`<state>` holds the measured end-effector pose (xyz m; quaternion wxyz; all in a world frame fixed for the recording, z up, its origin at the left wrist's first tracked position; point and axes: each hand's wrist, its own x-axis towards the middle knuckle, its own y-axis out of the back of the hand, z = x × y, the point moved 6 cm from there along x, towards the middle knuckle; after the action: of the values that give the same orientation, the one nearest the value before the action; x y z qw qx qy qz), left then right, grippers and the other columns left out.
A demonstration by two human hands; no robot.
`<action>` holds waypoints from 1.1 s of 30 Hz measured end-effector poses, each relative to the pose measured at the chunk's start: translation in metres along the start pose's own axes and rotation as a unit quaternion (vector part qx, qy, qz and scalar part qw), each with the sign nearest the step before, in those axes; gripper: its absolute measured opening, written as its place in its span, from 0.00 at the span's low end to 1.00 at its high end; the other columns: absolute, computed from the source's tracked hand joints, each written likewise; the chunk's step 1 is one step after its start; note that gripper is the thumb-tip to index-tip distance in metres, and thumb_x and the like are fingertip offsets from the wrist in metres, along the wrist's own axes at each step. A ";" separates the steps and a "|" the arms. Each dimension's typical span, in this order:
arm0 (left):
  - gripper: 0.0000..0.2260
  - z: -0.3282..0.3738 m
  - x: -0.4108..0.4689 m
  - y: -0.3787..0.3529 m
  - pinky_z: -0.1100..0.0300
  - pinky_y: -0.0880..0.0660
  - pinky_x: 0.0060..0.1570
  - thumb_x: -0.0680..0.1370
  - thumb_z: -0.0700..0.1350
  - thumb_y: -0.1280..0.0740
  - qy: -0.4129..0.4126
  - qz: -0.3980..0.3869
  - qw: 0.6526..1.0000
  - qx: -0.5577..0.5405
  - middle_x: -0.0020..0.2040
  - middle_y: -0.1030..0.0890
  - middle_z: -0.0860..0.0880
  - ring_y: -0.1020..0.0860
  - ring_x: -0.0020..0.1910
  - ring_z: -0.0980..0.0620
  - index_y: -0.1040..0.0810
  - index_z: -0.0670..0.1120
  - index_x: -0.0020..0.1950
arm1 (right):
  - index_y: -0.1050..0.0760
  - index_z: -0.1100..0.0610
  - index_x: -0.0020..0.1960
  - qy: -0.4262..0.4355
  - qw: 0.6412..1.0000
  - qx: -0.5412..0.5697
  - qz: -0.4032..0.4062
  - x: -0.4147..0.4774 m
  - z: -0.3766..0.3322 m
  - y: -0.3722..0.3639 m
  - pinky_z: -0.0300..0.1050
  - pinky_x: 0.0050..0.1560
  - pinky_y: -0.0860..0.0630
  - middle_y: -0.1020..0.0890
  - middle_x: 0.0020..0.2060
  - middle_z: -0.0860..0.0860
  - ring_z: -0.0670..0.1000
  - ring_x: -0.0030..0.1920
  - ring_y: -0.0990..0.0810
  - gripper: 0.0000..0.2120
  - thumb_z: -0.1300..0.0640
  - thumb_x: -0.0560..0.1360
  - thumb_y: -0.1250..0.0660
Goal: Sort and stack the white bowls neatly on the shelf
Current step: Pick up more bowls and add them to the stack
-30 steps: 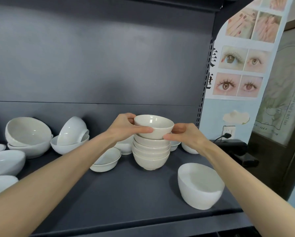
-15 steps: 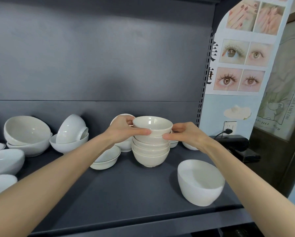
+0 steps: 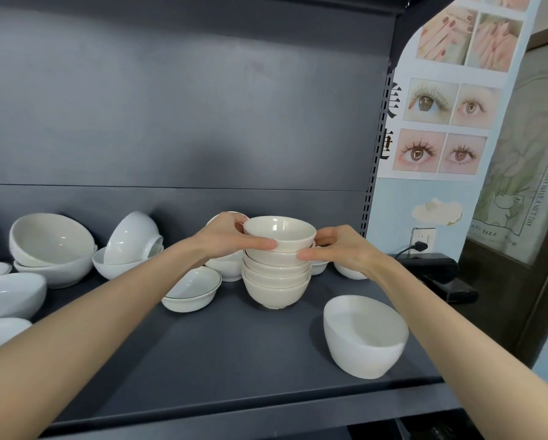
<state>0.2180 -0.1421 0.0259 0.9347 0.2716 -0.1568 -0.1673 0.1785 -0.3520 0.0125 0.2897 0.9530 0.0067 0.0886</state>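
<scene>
A stack of several cream bowls stands in the middle of the dark shelf. The top bowl sits nested on that stack. My left hand grips its left side, thumb along the front and fingers behind the rim. My right hand grips its right side the same way. A larger white bowl lies tilted at the front right. A shallow bowl with a dark rim line sits just left of the stack.
More white bowls crowd the left: a tilted pair, a bowl on its side in another, big bowls at the edge. Small bowls stand behind the stack. A black device and wall socket lie right of the shelf upright.
The top bowl has come down onto the stack and now sits nested lower. Both hands came down with it and still hold its sides.
</scene>
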 end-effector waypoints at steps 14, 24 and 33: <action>0.34 0.030 -0.027 0.037 0.59 0.30 0.59 0.69 0.60 0.27 0.012 -0.017 0.971 0.238 0.60 0.22 0.50 0.25 0.59 0.51 0.30 0.45 0.70 | 0.37 0.58 0.74 -0.004 0.981 -0.196 0.010 -0.016 -0.053 0.008 0.43 0.64 0.34 0.31 0.71 0.51 0.53 0.71 0.32 0.42 0.48 0.67 0.23; 0.29 0.033 -0.096 0.147 0.49 0.28 0.61 0.72 0.59 0.29 -0.018 0.077 0.893 0.444 0.63 0.23 0.47 0.27 0.63 0.45 0.29 0.47 0.68 | 0.32 0.58 0.71 0.135 0.934 -0.328 0.035 -0.006 -0.161 -0.056 0.46 0.63 0.32 0.29 0.69 0.55 0.55 0.69 0.30 0.30 0.51 0.73 0.28; 0.28 -0.015 -0.211 0.253 0.50 0.29 0.60 0.75 0.58 0.33 0.009 0.138 0.833 0.536 0.66 0.29 0.46 0.29 0.65 0.43 0.35 0.50 0.72 | 0.33 0.57 0.72 0.197 0.916 -0.349 0.014 -0.017 -0.246 -0.202 0.55 0.66 0.32 0.31 0.70 0.54 0.56 0.69 0.33 0.27 0.50 0.76 0.32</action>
<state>0.0928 0.1499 0.1126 0.6576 0.7068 -0.2495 0.0759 0.1274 -0.0494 0.0985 0.5951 0.7550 0.0192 0.2749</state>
